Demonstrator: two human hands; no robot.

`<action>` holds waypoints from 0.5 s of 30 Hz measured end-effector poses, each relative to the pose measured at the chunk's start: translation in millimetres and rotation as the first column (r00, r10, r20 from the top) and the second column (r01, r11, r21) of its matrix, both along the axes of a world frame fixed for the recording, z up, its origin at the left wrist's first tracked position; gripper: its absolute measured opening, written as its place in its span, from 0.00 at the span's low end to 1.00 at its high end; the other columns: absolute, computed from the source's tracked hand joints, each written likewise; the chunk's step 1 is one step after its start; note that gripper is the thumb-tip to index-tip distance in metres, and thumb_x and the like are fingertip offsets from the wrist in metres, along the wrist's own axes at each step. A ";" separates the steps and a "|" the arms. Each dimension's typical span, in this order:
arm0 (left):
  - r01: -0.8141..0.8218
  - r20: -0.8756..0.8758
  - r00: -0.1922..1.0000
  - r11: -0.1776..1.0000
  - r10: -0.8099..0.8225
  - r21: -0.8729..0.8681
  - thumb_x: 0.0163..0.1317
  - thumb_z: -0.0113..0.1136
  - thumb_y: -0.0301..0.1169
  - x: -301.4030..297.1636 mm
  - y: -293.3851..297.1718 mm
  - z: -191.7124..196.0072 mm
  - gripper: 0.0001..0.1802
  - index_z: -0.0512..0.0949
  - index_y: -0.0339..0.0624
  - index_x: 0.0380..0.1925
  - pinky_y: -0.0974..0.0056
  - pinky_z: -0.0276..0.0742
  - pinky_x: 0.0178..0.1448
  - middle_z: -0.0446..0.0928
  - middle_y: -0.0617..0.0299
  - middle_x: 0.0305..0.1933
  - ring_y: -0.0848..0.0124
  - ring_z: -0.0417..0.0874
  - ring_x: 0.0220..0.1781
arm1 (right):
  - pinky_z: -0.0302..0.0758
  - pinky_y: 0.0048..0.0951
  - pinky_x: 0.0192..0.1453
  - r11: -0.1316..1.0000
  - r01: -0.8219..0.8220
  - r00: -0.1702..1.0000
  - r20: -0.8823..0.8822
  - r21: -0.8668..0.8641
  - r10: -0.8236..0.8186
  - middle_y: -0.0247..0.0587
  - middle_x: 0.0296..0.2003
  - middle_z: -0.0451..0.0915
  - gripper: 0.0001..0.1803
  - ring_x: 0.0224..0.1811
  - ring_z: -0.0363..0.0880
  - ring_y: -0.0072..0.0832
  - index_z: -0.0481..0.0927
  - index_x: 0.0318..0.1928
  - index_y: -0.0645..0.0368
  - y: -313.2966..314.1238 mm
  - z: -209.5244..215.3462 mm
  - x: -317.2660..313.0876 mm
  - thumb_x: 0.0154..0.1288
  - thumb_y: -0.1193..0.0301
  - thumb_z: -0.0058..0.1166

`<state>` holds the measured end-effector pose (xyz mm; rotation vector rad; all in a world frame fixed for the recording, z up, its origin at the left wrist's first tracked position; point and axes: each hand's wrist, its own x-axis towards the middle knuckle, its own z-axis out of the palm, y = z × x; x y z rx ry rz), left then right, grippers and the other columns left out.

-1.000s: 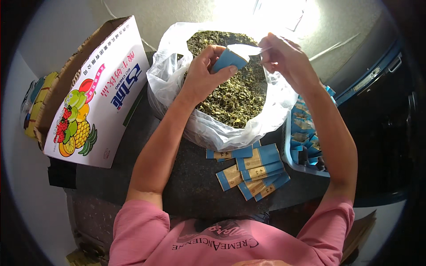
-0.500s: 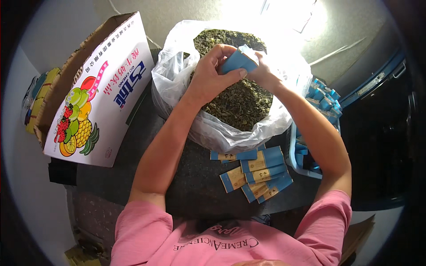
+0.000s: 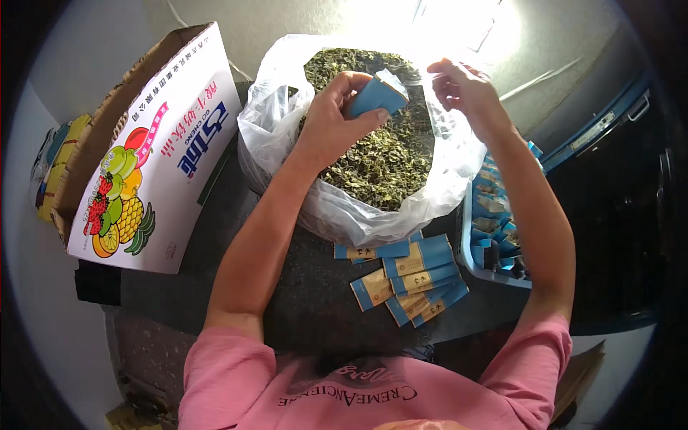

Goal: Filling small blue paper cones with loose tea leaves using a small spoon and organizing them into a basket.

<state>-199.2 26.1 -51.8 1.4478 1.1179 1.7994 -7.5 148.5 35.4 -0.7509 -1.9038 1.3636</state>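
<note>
My left hand (image 3: 331, 129) is closed round a small blue paper box (image 3: 374, 99), tilted over the bag. White lining sticks up from the box's top end. My right hand (image 3: 467, 94) is raised beyond the bag's right rim, apart from the box. Its fingers are loosely bent and spread, with nothing visible in them. Beneath both hands stands a large clear plastic bag (image 3: 276, 136), its mouth wide, filled with dried green leaves (image 3: 383, 168). Several flat blue-and-tan paper packets (image 3: 419, 269) lie overlapping on the dark table in front of the bag.
To the left stands a white carton (image 3: 161, 179) with fruit pictures, its top uncovered. A light blue basket (image 3: 469, 251) full of blue packets is at the right, partly behind my right forearm. A dark appliance (image 3: 609, 215) fills the far right. Bright light glares at the back.
My right hand has let go of the blue box and moved right and up, away from it. My left hand still holds the box, shifted slightly left.
</note>
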 end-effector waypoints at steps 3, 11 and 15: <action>-0.023 -0.008 1.000 0.999 0.023 -0.036 0.55 0.71 0.29 -1.0 -0.9 1.7 0.26 0.72 0.36 0.53 0.70 0.78 0.44 0.79 0.60 0.40 0.76 0.80 0.40 | 0.65 0.21 0.29 0.998 -0.005 1.000 -0.017 0.059 0.006 0.29 0.24 0.73 0.14 0.24 0.66 0.17 0.81 0.40 0.58 2.2 16.7 14.1 0.71 0.60 0.51; -0.029 -0.037 0.999 0.999 0.028 -0.035 0.56 0.70 0.29 1.0 1.4 2.8 0.26 0.71 0.35 0.54 0.71 0.79 0.45 0.78 0.59 0.43 0.77 0.79 0.41 | 0.68 0.24 0.30 0.844 -0.182 0.976 0.195 0.504 0.094 0.32 0.27 0.76 0.14 0.25 0.68 0.19 0.81 0.41 0.60 -25.5 25.9 -2.3 0.70 0.61 0.51; -0.010 -0.010 1.000 1.000 0.010 -0.024 0.56 0.70 0.29 -1.5 2.3 -0.7 0.27 0.71 0.35 0.54 0.71 0.79 0.44 0.78 0.59 0.42 0.77 0.79 0.41 | 0.76 0.26 0.42 0.674 -0.284 0.934 0.357 0.682 0.032 0.35 0.39 0.81 0.13 0.34 0.75 0.24 0.80 0.48 0.61 -46.8 23.3 -13.7 0.73 0.68 0.47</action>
